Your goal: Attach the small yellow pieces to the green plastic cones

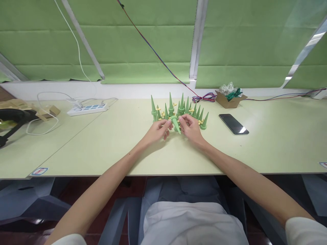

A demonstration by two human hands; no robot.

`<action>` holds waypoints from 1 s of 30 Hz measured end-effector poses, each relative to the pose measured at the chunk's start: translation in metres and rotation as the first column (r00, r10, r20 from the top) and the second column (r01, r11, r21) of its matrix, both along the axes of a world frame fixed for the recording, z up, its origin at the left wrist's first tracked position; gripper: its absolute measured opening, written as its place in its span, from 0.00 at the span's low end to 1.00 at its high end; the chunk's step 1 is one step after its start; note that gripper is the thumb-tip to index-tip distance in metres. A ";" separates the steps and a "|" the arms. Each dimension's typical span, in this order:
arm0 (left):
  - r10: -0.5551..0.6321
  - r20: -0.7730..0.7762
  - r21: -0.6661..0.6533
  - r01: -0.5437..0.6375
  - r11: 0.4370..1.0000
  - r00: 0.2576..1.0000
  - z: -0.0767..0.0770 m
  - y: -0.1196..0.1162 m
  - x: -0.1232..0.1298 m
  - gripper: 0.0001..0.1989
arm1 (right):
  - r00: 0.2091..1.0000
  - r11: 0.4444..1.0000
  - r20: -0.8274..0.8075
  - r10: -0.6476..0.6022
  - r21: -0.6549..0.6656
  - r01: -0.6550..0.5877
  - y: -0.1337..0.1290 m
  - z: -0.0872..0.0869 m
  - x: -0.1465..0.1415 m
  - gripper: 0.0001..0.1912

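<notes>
Between my fingers is a green cone-shaped piece [176,124], its pointed tip slanting down toward me and to the right. My left hand [160,129] pinches it at the left side of its wide end. On the other side, the fingers of my right hand [191,127] are closed beside that same end; whether they grip the cone or a small part at it is hard to make out. Just behind my hands stand several green cones [171,103] with small yellow pieces among them, most with their tips up. My hands hide the front of this group.
A black phone [233,124] lies right of the cones. Behind it are a small cardboard box [227,101] with plastic and green material, and coiled red-blue wires [204,97]. A white power strip [88,109] and a black object [15,124] lie to the left.
</notes>
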State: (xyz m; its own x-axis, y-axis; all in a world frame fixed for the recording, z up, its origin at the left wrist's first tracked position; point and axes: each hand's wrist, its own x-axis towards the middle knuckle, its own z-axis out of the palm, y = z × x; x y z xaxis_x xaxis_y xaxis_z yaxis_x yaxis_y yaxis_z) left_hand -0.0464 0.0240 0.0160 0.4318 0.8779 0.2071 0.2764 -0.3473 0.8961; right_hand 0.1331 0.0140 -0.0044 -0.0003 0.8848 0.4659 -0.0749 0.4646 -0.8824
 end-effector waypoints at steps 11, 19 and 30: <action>-0.092 0.012 -0.049 0.092 0.994 0.996 0.006 -0.008 -0.002 0.22 | 0.990 0.998 0.137 0.018 0.060 -0.027 -0.008 0.000 0.000 0.18; 0.051 -0.038 0.348 -0.035 0.937 0.998 -0.002 -0.005 -0.001 0.16 | 0.993 0.996 0.084 0.083 -0.028 -0.081 -0.004 -0.004 0.001 0.21; 0.066 -0.168 0.763 0.087 0.641 0.984 -0.017 0.008 -0.011 0.10 | 0.981 0.955 -0.071 0.182 -0.224 -0.194 -0.006 0.002 -0.003 0.24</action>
